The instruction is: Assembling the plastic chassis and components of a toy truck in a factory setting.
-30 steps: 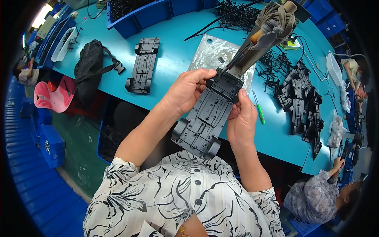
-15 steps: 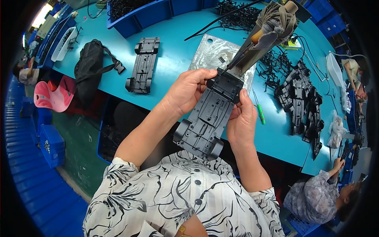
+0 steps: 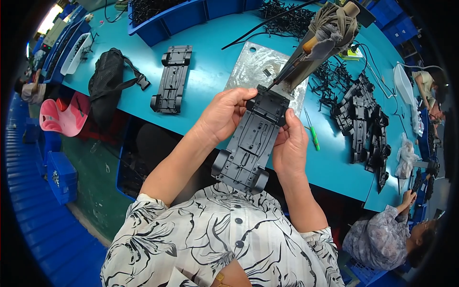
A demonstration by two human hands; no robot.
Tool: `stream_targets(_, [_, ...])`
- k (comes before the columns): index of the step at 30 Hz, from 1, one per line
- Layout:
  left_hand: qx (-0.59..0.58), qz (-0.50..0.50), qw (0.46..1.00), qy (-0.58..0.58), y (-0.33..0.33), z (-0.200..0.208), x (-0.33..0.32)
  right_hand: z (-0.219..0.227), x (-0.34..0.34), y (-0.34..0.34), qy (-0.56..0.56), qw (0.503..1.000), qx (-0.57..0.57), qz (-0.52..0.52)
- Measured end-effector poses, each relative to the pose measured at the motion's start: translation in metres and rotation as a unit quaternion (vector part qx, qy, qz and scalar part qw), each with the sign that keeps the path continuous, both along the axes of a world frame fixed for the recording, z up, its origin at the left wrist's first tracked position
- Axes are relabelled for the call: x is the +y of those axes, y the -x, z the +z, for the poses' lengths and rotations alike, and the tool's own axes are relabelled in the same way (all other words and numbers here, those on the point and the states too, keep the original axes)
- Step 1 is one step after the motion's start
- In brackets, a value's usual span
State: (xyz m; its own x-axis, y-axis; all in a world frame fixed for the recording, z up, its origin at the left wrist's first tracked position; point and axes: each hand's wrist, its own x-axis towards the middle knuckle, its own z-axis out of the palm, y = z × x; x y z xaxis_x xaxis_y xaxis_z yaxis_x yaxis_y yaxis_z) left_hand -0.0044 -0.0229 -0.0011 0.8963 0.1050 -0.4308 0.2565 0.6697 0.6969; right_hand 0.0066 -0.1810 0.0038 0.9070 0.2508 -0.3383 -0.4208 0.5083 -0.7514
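Between my hands is a black plastic toy car chassis (image 3: 248, 142), tilted, with its far end up against the thin tip of a bench-mounted tool (image 3: 306, 57) wrapped in cloth. My left hand (image 3: 223, 114) grips the chassis at its far left edge, thumb on top. On the opposite edge my right hand (image 3: 291, 143) holds it, thumb near the far right corner. A flat metal plate (image 3: 244, 67) lies under the tool. Another black chassis (image 3: 172, 80) rests on the table to the left.
Several black chassis (image 3: 361, 124) are piled at the right, near a green-handled screwdriver (image 3: 314, 138). A black bag (image 3: 107, 81) and a pink seat-shaped item (image 3: 62, 115) stand left. A blue bin (image 3: 191, 21) of dark parts is at the back. A co-worker (image 3: 382, 239) sits lower right.
My hands and the chassis have shifted slightly left and a little toward me at the far end. Both hands keep their grip.
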Motion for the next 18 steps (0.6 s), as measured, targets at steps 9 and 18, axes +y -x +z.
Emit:
stream_targets(9, [0.004, 0.036, 0.999, 0.025, 0.013, -0.007, 0.007, -0.012, 0.007, -0.003, -0.013, 1.0, -0.008, 0.017])
stream_targets(18, [0.004, 0.06, 0.997, 0.043, 0.014, -0.007, 0.011, -0.01, 0.015, -0.006, -0.001, 0.999, -0.012, 0.041])
